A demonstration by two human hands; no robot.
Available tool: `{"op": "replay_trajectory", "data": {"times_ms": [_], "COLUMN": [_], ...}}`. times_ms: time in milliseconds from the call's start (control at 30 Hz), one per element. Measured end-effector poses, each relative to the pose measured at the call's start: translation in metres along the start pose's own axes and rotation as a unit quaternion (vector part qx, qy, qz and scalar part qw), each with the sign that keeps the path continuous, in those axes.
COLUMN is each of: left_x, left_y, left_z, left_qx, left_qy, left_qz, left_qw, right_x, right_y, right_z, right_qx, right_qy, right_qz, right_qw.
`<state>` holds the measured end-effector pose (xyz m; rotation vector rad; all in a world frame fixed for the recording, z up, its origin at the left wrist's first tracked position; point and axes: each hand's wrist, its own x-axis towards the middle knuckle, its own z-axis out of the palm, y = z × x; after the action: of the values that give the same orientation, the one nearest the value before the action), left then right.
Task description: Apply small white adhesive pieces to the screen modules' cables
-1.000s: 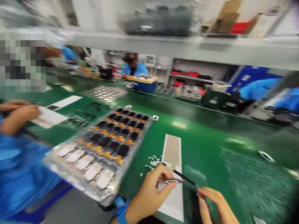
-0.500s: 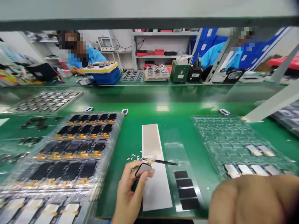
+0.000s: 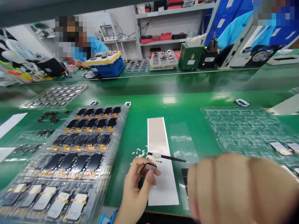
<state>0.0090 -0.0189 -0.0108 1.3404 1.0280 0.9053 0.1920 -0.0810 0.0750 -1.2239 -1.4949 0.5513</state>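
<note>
Left hand [image 3: 137,189]: fingers together, clamped on small dark rounded module [image 3: 148,168] w/ orange tape along top edge; module overlaps left edge of white strip [image 3: 161,161] on green tabletop [image 3: 173,102]. Right hand [image 3: 240,189]: curled, fingers together, blurred, right of strip; anything held is not visible. Black tweezers [image 3: 167,157] cross strip just above module; cannot tell if held. White bits [image 3: 140,152] scattered just left of strip. Plastic tray of black panels [image 3: 79,146] left of strip; clear plastic tray [image 3: 247,130] right of strip.
</note>
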Motion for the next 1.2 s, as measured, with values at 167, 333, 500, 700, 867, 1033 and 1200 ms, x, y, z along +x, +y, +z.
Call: {"op": "replay_trajectory", "data": {"times_ms": [167,333,500,700,867,1033,1200], "left_x": [0.0,-0.004,-0.007,-0.001,0.001,0.003,0.004], "left_y": [0.0,0.004,0.003,-0.003,-0.005,-0.004,0.001], "left_z": [-0.009,-0.005,-0.002,-0.008,-0.008,-0.008,-0.007], "left_qx": [-0.01,-0.021,-0.061,-0.008,0.021,0.026,0.063], "left_qy": [-0.053,-0.055,-0.041,-0.09,-0.075,-0.063,-0.041], "left_qz": [0.039,0.046,0.032,0.036,0.032,0.05,0.077], "left_qw": [0.998,0.997,0.997,0.995,0.996,0.996,0.994], "right_x": [0.022,0.02,0.02,0.015,0.011,0.008,0.008], "right_y": [0.019,0.043,0.046,0.045,0.053,0.055,0.054], "right_z": [0.014,0.038,0.042,0.045,0.048,0.048,0.051], "right_qx": [0.057,0.084,0.253,0.071,-0.085,-0.158,-0.161], "right_qy": [-0.05,-0.099,-0.17,-0.092,-0.066,-0.114,-0.1], "right_qz": [0.002,0.13,0.207,0.102,-0.075,-0.127,-0.113], "right_qw": [0.997,0.983,0.93,0.988,0.991,0.973,0.975]}}
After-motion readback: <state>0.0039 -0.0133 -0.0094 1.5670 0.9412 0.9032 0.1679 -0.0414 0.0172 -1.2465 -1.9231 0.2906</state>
